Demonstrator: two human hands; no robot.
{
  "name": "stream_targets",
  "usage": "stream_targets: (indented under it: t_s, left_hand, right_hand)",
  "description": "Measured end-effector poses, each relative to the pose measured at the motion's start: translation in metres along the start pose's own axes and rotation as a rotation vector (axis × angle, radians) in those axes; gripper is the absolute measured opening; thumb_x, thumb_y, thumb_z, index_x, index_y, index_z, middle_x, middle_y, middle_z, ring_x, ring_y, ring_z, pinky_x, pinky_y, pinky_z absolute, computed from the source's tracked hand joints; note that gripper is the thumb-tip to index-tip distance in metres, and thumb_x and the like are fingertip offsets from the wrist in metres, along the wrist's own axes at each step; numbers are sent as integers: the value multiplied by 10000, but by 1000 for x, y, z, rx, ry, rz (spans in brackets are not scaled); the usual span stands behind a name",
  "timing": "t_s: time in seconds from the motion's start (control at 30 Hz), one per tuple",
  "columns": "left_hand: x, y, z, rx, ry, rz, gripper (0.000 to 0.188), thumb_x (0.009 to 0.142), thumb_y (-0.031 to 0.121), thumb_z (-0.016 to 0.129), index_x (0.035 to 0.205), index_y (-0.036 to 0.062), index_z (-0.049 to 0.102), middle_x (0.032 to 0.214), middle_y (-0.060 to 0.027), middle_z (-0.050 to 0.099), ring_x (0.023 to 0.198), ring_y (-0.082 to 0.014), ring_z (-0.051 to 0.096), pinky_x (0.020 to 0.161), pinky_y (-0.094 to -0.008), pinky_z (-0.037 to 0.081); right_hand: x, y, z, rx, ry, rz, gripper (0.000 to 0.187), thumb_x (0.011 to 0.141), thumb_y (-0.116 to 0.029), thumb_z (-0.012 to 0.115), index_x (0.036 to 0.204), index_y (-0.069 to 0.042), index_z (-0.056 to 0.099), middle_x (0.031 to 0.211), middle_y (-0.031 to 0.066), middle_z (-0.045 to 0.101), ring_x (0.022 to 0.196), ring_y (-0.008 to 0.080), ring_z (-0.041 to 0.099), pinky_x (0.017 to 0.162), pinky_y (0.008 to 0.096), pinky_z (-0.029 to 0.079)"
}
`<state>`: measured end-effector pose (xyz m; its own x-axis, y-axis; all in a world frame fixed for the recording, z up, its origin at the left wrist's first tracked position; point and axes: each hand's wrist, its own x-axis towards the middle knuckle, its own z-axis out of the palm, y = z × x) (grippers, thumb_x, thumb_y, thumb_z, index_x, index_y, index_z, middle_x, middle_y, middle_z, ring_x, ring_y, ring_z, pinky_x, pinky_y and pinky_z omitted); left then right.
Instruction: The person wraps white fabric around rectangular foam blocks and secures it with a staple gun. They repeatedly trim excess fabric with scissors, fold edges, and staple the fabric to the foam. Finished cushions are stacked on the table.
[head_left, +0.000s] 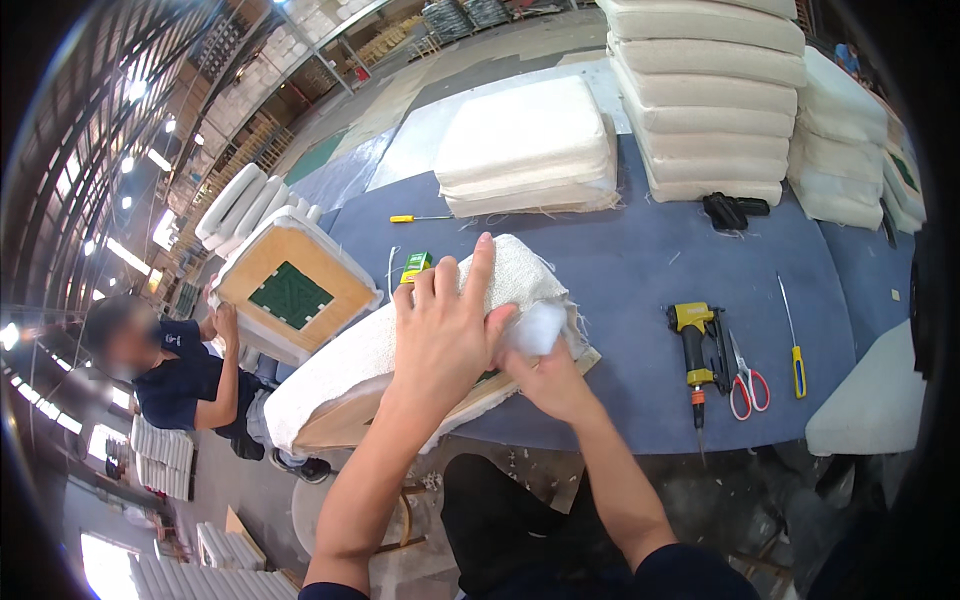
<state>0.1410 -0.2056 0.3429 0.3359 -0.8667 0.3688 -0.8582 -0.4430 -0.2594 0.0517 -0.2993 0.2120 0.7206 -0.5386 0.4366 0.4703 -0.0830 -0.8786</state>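
Before me a seat cushion (335, 375) covered in white textured fabric stands tilted on its edge, its wooden base board (345, 420) turned toward me. My left hand (445, 325) lies on top of the cushion with its fingers spread. At the cushion's right corner my right hand (555, 385) grips a tuft of white wadding (541, 326), its fingertips partly hidden under the cover. Loose threads hang from the fabric edge beside it. A green and yellow tape measure (416, 265) sits just behind the cushion.
On the blue table (640, 380) at right lie a yellow staple gun (693, 345), red-handled scissors (748, 385) and a screwdriver (798, 370). Another screwdriver (405, 218) lies farther back. Cushion stacks (700, 110) stand behind. At left a co-worker (190, 375) handles another cushion (240, 270).
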Motion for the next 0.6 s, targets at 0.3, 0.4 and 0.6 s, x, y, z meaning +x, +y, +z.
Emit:
stream_targets:
  t_s: [0.3,0.4,0.6]
  left_hand:
    - [12,8,0,-53,40,-27,824,1049,447,694,1684,29,376,1362,-218,629,1217,-391,605,1078,-554,443]
    - [4,0,2,-74,47,-63,897,1036,465,708,1680,-39,339,1342,-211,639,1211,-376,609,1078,-553,442]
    - [-11,4,-3,-169,131,-93,1057,960,475,798,1679,-108,288,1294,-196,654,1205,-362,608,1073,-523,433]
  right_hand:
    - [-85,219,-121,-1552,17,285,503,983,-391,686,1402,-113,681,1598,177,557,1513,423,445,1200,643,346]
    - [-100,214,-111,-1524,-19,83,522,964,-330,747,1438,-131,655,1591,172,522,1519,436,418,1197,641,356]
    - [-98,142,-120,-1226,-77,398,270,889,-285,861,1072,-92,814,1226,105,720,1209,316,621,943,504,489]
